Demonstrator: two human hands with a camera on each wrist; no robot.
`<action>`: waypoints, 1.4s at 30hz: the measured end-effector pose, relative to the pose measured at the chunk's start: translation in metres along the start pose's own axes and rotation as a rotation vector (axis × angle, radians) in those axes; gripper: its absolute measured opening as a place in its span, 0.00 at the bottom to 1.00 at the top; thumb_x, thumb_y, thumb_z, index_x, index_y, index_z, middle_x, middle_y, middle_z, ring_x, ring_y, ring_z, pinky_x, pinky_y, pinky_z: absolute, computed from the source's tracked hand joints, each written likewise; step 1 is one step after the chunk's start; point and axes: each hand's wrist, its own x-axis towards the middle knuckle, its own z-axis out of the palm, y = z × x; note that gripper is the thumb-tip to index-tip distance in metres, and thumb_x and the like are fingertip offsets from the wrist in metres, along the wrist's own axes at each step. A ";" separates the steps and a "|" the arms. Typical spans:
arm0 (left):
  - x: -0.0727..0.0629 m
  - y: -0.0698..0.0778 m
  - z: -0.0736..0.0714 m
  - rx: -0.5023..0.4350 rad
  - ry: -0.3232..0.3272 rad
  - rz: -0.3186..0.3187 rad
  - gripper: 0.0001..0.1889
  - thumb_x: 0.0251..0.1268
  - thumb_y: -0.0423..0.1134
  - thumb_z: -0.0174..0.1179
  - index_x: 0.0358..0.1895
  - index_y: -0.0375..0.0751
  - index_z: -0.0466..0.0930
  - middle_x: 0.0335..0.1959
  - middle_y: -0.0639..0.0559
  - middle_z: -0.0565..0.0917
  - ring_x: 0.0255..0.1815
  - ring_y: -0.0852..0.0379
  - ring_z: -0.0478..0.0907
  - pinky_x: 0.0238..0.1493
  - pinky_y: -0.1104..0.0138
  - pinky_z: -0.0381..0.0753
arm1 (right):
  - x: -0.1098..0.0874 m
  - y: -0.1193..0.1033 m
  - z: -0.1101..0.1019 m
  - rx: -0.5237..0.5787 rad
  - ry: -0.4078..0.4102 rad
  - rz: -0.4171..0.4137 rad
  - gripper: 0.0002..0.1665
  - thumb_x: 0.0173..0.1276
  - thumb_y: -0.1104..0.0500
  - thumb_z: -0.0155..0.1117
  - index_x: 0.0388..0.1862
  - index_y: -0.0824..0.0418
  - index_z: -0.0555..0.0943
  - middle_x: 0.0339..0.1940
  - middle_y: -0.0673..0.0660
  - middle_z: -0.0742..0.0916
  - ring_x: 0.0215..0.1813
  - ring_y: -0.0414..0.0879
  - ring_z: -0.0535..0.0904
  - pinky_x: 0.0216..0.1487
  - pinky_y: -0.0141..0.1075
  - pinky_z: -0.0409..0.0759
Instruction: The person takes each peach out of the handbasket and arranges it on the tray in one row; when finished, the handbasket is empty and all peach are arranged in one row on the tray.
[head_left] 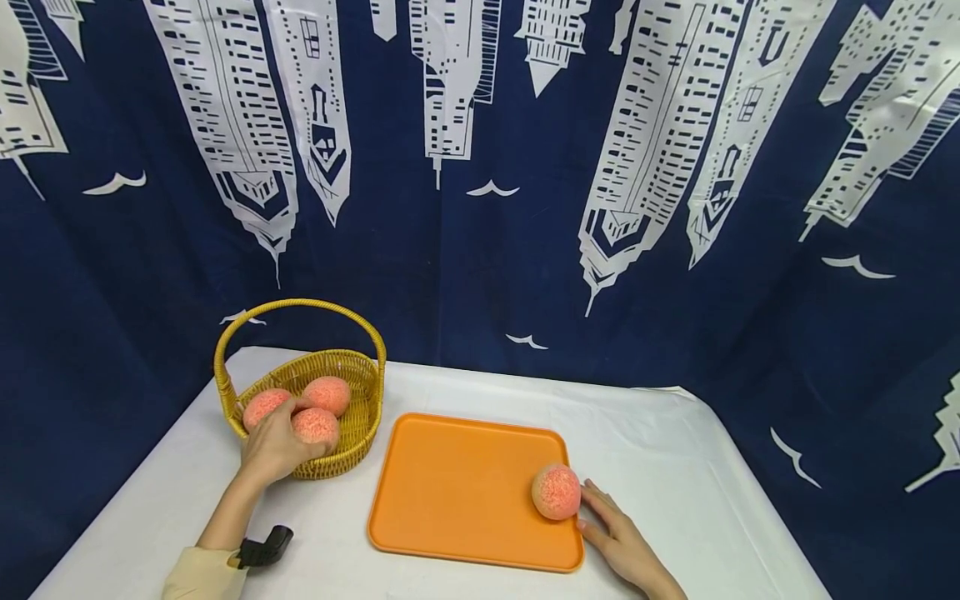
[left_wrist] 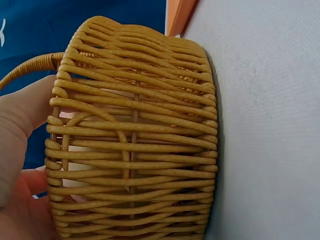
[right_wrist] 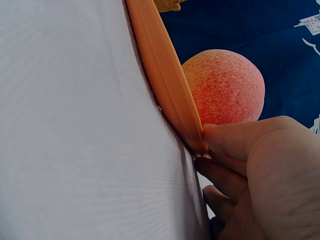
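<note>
In the head view, my left hand reaches over the front rim of a woven basket with an arched handle. Its thumb and fingers curl round the nearest speckled pink peach. Two more peaches lie inside: one at the left, another behind. From the left wrist, wickerwork covers most of what the hand holds. My right hand is at the right edge of an orange tray, thumb and fingertips pinching its rim. Close to those fingers, a single peach rests on the tray.
A white cloth covers the table under the basket and tray. Behind it hangs a dark blue curtain printed with white buildings and birds. A black wrist device sticks out from the left sleeve.
</note>
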 end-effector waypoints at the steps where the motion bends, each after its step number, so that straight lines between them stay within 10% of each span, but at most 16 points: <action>1: 0.000 0.000 0.000 -0.010 0.001 -0.007 0.42 0.41 0.48 0.76 0.61 0.33 0.70 0.55 0.31 0.79 0.54 0.33 0.76 0.48 0.42 0.73 | 0.000 0.000 0.000 -0.002 0.001 -0.004 0.34 0.70 0.51 0.60 0.72 0.60 0.68 0.77 0.67 0.62 0.77 0.69 0.50 0.72 0.67 0.46; 20: -0.007 0.034 -0.012 -0.334 0.254 0.099 0.35 0.39 0.33 0.76 0.57 0.34 0.76 0.56 0.33 0.78 0.58 0.36 0.69 0.59 0.44 0.65 | 0.000 0.002 -0.001 0.004 0.005 -0.009 0.34 0.70 0.51 0.60 0.72 0.61 0.68 0.77 0.67 0.62 0.78 0.69 0.49 0.72 0.67 0.45; 28: -0.014 0.061 0.003 -0.361 0.215 0.246 0.34 0.35 0.29 0.76 0.56 0.37 0.79 0.56 0.43 0.81 0.54 0.49 0.76 0.53 0.67 0.75 | 0.000 0.003 -0.002 -0.007 0.009 -0.018 0.34 0.70 0.52 0.60 0.72 0.62 0.68 0.76 0.67 0.63 0.77 0.69 0.50 0.72 0.67 0.45; 33: -0.014 0.081 0.020 -0.400 0.165 0.298 0.33 0.34 0.29 0.76 0.54 0.37 0.80 0.52 0.43 0.83 0.53 0.48 0.78 0.54 0.52 0.78 | 0.001 0.002 -0.004 -0.015 0.009 -0.034 0.33 0.70 0.52 0.60 0.71 0.62 0.68 0.76 0.68 0.64 0.77 0.70 0.51 0.72 0.67 0.48; 42: -0.015 0.123 0.054 -0.541 0.018 0.349 0.33 0.34 0.30 0.76 0.53 0.41 0.80 0.53 0.47 0.81 0.53 0.50 0.77 0.54 0.54 0.78 | 0.000 0.002 -0.001 -0.018 0.017 -0.044 0.34 0.70 0.51 0.60 0.71 0.63 0.68 0.76 0.68 0.64 0.77 0.70 0.51 0.72 0.67 0.47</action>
